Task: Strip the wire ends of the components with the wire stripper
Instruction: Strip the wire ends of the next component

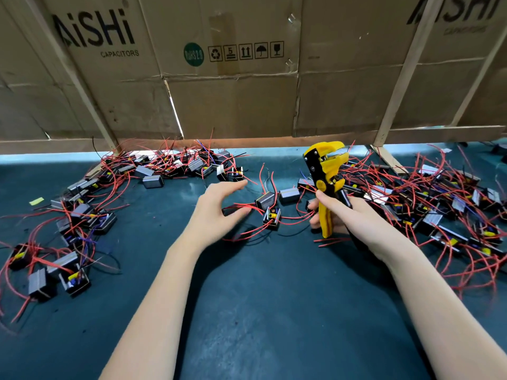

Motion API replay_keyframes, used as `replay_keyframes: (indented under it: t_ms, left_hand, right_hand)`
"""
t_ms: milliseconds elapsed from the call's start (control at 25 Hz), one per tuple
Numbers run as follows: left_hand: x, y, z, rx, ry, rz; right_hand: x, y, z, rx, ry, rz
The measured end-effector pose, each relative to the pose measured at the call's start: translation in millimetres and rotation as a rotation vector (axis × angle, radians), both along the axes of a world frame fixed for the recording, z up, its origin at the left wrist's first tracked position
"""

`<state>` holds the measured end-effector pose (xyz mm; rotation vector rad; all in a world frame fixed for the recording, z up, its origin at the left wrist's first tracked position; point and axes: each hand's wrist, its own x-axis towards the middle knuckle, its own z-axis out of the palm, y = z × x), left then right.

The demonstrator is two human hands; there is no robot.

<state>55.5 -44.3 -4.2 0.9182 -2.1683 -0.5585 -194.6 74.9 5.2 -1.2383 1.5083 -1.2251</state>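
My right hand (343, 215) grips the handles of a yellow and black wire stripper (325, 171), which stands upright with its jaws pointing up. My left hand (216, 209) hovers with spread, relaxed fingers just left of a small black component (271, 218) with red wires that lies on the dark green mat (260, 297). Two grey-topped components (288, 194) lie just behind it. The left hand holds nothing.
Heaps of black components with red wires lie at the left (68, 215), back (178, 165) and right (439, 204) of the mat. A cardboard wall (233, 78) on wooden slats stands along the far edge. A yellow scrap (36, 201) lies far left.
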Motion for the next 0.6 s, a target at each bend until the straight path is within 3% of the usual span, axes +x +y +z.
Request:
replay_keyframes:
  t_ms: [80,240,280,400,480,600]
  left_hand:
    - [3.9,-3.3,1.0,-0.055,0.003,0.044]
    - [20.2,-12.3,6.4,0.085,0.306,0.354]
    - [20.4,-12.7,5.3,0.128,0.252,0.495]
    - [15.8,-8.5,-0.4,0.127,-0.213,0.812]
    - [12.8,-7.2,-0.9,0.120,-0.280,0.812]
    - [11.7,-10.2,-0.8,0.211,-0.041,0.599]
  right_hand:
    - [-0.3,0.3,-0.7,-0.010,0.020,-0.016]
    - [-0.8,0.8,-1.2,-0.011,0.031,-0.015]
    - [-0.6,1.3,-1.1,-0.010,0.015,-0.013]
    - [-0.9,2.4,0.0,-0.004,0.015,-0.003]
    - [-3.0,3.2,0.9,0.011,0.029,0.029]
    - [-4.1,4.9,2.2,0.075,0.095,0.111]
